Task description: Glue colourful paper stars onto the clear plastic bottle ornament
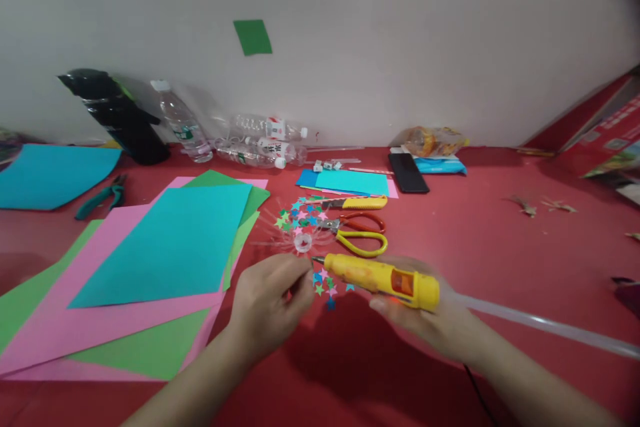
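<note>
My right hand (425, 323) is wrapped round a yellow hot glue gun (370, 275), whose metal nozzle points left. A long, clear glue stick (540, 321) trails from its back end. Just at the nozzle tip, my left hand (273, 297) is closed in a pinch; what lies between its fingers is too small to make out. Beyond the hands sits a cut clear plastic bottle top (303, 243) with thin strips fanning outward. Small coloured paper stars (299, 215) lie behind it, and more stars (325, 282) are scattered under the nozzle.
Scissors (363, 233) and a yellow utility knife (365, 203) lie behind the glue gun. Coloured paper sheets (175, 247) cover the left side, with pliers (103, 199) beside them. Plastic bottles (255, 152), a black flask (120, 117) and a phone (409, 173) are along the wall.
</note>
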`<state>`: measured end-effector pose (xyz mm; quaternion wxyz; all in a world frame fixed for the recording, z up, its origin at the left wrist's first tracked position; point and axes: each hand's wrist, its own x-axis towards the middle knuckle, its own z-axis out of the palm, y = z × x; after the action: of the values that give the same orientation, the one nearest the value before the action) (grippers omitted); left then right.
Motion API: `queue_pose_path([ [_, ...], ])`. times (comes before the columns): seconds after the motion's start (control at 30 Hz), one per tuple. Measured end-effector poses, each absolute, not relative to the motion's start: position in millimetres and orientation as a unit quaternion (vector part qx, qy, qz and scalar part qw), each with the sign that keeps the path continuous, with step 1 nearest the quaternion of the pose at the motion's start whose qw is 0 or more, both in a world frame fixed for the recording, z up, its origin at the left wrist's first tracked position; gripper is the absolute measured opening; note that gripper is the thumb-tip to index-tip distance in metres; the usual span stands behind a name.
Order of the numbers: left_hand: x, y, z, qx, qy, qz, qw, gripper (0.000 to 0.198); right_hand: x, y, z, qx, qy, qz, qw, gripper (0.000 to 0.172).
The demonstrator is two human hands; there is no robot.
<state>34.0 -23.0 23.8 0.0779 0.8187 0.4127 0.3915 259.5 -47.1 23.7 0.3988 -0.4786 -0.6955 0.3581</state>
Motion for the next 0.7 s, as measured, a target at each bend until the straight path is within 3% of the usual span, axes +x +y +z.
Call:
queue_pose_path([
  [0.1,34.2,-26.0,21.0,0.848,0.360,0.383,0.068,0.019,263.9,-40.9,24.6,-0.500,-0.657,0.359,0.434,0.028],
  [0.2,38.6,-28.6,10.8,0.824,0.391,0.383,0.148,0.017,274.7,-27.2,24.0,-0.560,-0.586,0.397,0.431,0.037],
  [0.27,43.5,-29.9,4.9,0.769,0.440,0.386,0.259,0.016,283.0,-15.8,21.2,-0.590,-0.577,0.398,0.401,0.042],
  [0.4,52.4,-31.2,5.0,0.619,0.506,0.388,0.458,0.018,295.2,5.6,7.0,-0.622,-0.588,0.378,0.353,0.023],
  [0.47,54.2,-31.2,8.3,0.582,0.517,0.383,0.497,0.017,298.9,13.5,-4.0,-0.652,-0.592,0.348,0.322,0.022],
  [0.7,54.2,-30.7,11.1,0.513,0.520,0.361,0.580,0.014,303.0,18.8,-29.7,-0.724,-0.626,0.196,0.212,0.043],
])
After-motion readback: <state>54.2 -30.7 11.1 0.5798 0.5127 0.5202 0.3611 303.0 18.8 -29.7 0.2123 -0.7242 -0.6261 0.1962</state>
